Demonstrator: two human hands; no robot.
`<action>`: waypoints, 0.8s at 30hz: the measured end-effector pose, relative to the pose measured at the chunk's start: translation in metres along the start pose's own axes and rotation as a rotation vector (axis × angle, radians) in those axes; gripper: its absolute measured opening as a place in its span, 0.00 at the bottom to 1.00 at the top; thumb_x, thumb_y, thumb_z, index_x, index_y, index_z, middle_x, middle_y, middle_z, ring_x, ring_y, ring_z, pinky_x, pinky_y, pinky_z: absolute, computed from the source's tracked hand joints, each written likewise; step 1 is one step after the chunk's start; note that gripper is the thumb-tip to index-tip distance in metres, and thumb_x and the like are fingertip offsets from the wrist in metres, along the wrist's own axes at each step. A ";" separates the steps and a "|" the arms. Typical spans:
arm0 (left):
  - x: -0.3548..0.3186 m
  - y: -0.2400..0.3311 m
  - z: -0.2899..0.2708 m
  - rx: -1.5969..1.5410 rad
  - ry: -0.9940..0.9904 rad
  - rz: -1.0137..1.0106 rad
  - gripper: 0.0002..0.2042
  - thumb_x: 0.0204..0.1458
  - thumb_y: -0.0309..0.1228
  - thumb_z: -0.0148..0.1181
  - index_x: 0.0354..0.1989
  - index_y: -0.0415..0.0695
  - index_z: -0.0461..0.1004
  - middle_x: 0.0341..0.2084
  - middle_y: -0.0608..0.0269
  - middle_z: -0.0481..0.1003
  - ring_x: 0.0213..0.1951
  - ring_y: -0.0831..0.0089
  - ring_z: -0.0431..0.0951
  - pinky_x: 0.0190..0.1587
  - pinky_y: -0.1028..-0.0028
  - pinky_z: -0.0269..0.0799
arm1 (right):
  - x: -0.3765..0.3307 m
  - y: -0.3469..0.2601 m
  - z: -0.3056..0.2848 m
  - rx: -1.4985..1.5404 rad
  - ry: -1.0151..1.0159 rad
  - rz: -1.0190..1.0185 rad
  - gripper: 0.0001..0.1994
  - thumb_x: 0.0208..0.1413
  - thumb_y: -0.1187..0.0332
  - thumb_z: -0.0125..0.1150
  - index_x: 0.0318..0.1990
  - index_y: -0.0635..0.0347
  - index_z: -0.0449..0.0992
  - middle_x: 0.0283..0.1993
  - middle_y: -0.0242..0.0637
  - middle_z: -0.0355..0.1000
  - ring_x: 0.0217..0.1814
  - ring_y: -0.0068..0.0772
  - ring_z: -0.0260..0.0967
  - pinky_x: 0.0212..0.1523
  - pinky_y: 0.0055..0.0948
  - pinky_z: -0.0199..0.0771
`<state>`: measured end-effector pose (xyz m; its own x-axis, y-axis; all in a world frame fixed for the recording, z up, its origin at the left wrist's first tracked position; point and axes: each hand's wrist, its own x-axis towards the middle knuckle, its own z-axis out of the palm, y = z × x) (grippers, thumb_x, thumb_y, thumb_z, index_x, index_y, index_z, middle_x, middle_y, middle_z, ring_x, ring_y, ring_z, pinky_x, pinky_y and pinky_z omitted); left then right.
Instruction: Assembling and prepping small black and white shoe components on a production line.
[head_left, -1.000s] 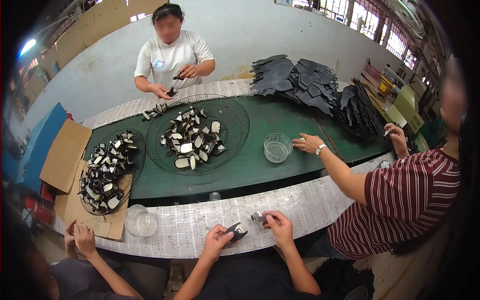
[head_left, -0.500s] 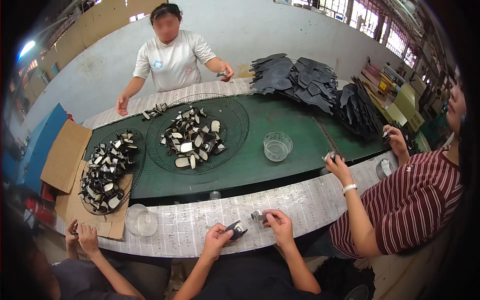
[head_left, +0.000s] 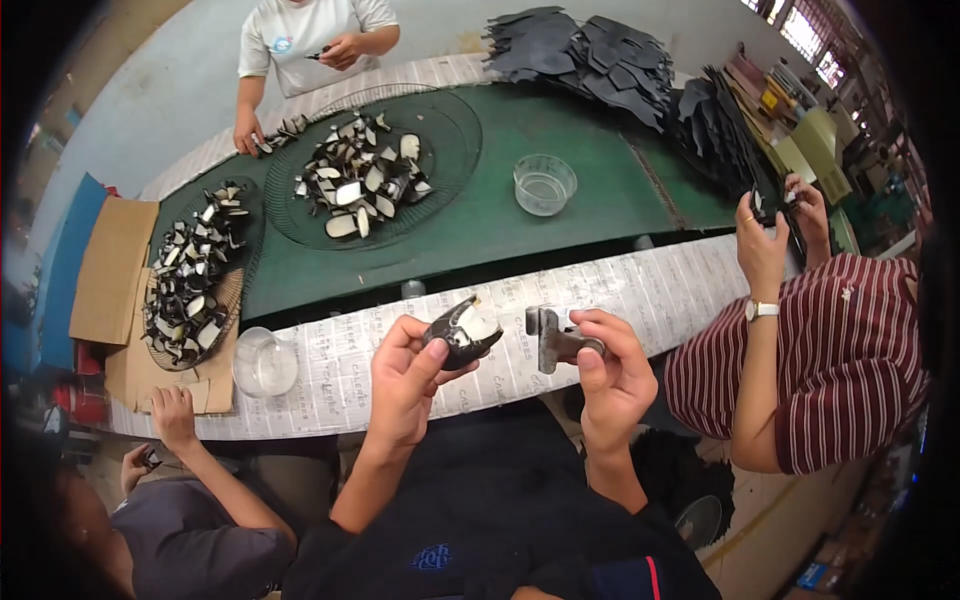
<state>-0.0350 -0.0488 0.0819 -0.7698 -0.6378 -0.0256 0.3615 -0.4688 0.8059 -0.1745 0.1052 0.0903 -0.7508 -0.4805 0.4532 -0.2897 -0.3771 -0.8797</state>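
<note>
My left hand (head_left: 404,385) grips a glossy black piece with a pale inner face, like a shoe heel cover (head_left: 462,338), between thumb and fingers. Its pale side is tilted up and its pointed ends face right. My right hand (head_left: 618,380) is closed around the stem of a small grey metal tool with a T-shaped head (head_left: 547,340). The head points toward the black piece, with a gap between the two. Both hands are raised over the near edge of the paper-covered ledge (head_left: 510,385).
Similar black-and-white pieces fill a round wire tray (head_left: 375,190) and a second wire tray (head_left: 195,280). Clear plastic tubs (head_left: 545,185) stand on the green belt and ledge. Dark cut sheets (head_left: 580,60) are piled at the back. Co-workers sit left and right; another stands opposite.
My view has tipped downward. Both hands appear higher and closer, still holding the heel cover and the metal tool. The person opposite has lowered one hand to pieces beside the tray.
</note>
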 end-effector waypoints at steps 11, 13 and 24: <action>-0.021 -0.006 0.014 0.031 0.002 0.011 0.08 0.58 0.26 0.58 0.37 0.38 0.64 0.37 0.53 0.76 0.40 0.71 0.79 0.46 0.65 0.80 | -0.015 -0.030 0.001 -0.499 -0.236 -0.383 0.16 0.45 0.79 0.70 0.44 0.68 0.77 0.47 0.51 0.73 0.43 0.40 0.75 0.39 0.29 0.79; -0.023 -0.009 0.013 0.037 0.001 0.020 0.08 0.58 0.26 0.58 0.37 0.38 0.64 0.36 0.53 0.76 0.39 0.71 0.79 0.46 0.65 0.80 | -0.016 -0.029 0.004 -0.489 -0.238 -0.384 0.16 0.45 0.79 0.70 0.44 0.68 0.77 0.47 0.51 0.74 0.43 0.41 0.75 0.39 0.29 0.79; -0.023 -0.015 0.014 0.128 -0.009 0.058 0.08 0.59 0.28 0.57 0.37 0.40 0.63 0.37 0.54 0.76 0.39 0.69 0.80 0.44 0.63 0.81 | -0.019 -0.025 0.007 -0.542 -0.201 -0.393 0.15 0.44 0.81 0.70 0.42 0.68 0.78 0.46 0.50 0.74 0.42 0.42 0.76 0.37 0.29 0.79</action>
<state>-0.0306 -0.0185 0.0785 -0.7545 -0.6558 0.0277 0.3357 -0.3492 0.8749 -0.1483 0.1183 0.1047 -0.4206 -0.5466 0.7241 -0.8117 -0.1298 -0.5694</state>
